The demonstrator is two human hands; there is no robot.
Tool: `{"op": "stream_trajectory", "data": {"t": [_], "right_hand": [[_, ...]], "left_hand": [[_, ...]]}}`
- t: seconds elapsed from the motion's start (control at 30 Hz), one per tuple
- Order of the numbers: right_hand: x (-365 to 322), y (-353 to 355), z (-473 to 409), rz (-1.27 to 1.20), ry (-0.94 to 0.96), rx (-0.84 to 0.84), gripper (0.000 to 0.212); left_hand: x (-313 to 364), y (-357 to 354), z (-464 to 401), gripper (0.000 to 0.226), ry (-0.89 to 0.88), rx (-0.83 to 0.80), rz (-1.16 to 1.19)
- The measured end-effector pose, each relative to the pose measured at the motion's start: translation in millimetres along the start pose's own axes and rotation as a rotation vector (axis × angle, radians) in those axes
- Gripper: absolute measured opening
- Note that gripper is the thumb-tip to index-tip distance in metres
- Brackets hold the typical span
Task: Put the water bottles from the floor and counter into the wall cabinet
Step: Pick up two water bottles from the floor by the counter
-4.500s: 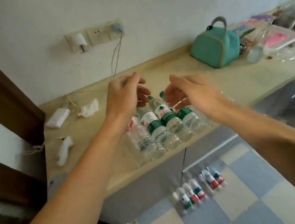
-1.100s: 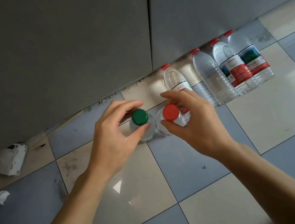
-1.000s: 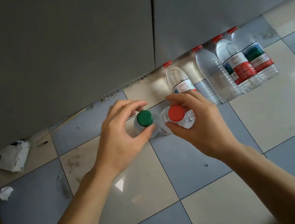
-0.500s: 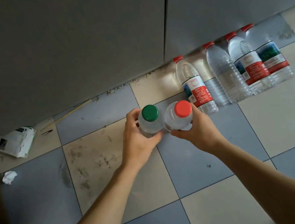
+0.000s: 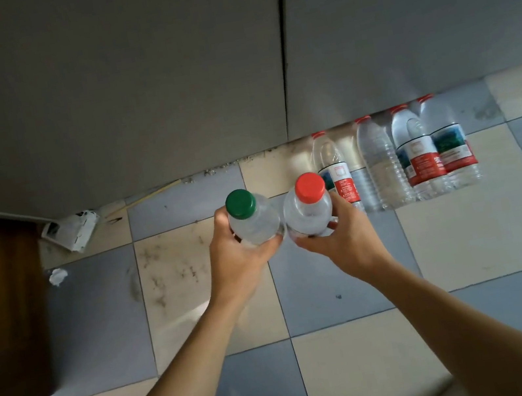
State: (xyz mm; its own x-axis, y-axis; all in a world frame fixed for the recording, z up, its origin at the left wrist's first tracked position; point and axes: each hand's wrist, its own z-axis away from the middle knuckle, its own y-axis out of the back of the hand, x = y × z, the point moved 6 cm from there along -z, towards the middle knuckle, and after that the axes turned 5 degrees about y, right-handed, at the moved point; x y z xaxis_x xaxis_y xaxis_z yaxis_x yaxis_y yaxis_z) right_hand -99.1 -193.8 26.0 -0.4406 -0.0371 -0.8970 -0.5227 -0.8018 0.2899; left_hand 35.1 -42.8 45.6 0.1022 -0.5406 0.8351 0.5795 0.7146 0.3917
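Head view: left hand (image 5: 241,256) grasped a green-capped bottle (image 5: 251,218), right hand (image 5: 345,235) a red-capped bottle (image 5: 308,209), above the floor.
Four bottles (image 5: 398,157) waited far right; the carry up to the wall cabinet likely came next.

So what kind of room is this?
Probably a home kitchen or utility room: grey cabinet doors reach down to a checkered tile floor, and water bottles are lined up along the base.

Two clear bottles upright, side by side and touching, off the floor: green-capped bottle (image 5: 252,218), red-capped bottle (image 5: 309,208). Toward 2 o'clock, four red-capped bottles (image 5: 398,157) in a row on the tiles against the cabinet base.
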Motion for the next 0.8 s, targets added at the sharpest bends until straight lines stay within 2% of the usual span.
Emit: {"op": "stream_trajectory", "data": {"t": [0.17,0.37,0.53,0.8], "right_hand": [[-88,44,48,-0.009,-0.018,-0.007,0.069],[-235,81,117,0.000,-0.001,-0.032,0.070],[-383,101,169,0.025,0.047,-0.081,0.062],[-652,114,235,0.041,0.228,-0.082,0.049]], "left_hand": [[83,31,57,0.076,0.032,0.026,0.033],[209,105,135,0.073,0.023,0.000,0.051],[336,197,194,0.073,-0.044,-0.012,0.079],[548,376,263,0.068,-0.275,-0.054,0.107]]}}
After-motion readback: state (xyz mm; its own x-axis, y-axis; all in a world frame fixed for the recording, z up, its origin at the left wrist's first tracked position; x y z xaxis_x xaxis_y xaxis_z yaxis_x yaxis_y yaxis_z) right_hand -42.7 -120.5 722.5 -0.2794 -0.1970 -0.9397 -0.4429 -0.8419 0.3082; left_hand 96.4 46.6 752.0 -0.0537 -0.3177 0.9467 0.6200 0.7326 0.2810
